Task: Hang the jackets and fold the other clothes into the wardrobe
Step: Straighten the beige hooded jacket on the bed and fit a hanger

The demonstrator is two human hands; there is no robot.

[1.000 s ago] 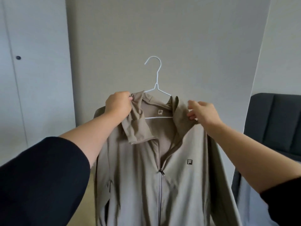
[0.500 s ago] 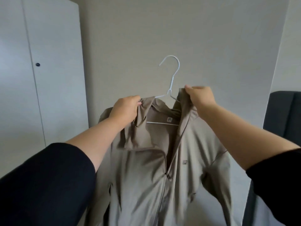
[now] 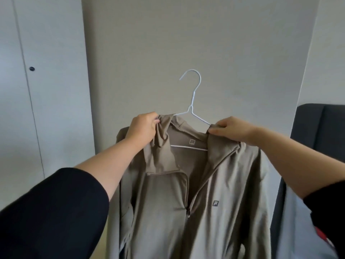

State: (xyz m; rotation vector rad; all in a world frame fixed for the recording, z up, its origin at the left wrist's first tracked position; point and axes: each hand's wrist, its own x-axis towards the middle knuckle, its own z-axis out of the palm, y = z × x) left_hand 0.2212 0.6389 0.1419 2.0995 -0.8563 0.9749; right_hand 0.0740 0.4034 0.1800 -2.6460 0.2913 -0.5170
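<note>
The right hand [image 3: 231,128] has slid toward three o'clock, pinching the jacket [image 3: 233,184] collar; the left hand [image 3: 143,128] grips it at nine. The hanger [image 3: 194,98] seems seated; next, carry it to the wardrobe [image 3: 56,90].

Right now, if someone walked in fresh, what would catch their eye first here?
A beige zip jacket on a white wire hanger fills the centre, held up in front of a plain wall. The left hand grips its collar on one side and the right hand pinches it on the other. A pale wardrobe door stands far left, and a dark seat back at the right edge.
</note>
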